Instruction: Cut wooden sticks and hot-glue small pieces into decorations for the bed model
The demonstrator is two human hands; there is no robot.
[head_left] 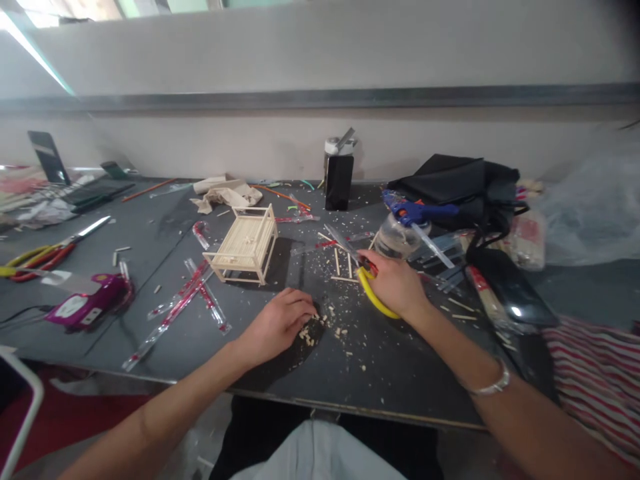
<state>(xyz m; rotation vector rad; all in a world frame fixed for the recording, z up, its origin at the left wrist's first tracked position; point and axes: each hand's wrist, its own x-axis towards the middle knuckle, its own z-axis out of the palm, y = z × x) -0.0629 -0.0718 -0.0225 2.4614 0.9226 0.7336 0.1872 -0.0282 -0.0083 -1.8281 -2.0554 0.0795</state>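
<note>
Yellow scissors (pixel 367 283) in right hand (pixel 395 285)

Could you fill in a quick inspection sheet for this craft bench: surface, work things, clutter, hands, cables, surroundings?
Surface: dark table, strewn with wood chips.
Job's things: yellow-handled scissors; small stick frame; cut wood bits.
Clutter: blue glue gun, red-striped wrappers, magenta tool, second scissors, black bottle, black bag.
Hands: right hand grips the scissors; left hand rests fingertips on the wood bits.
Cables: black cord near the magenta tool.
Surroundings: grey wall; striped cloth at right.
</note>
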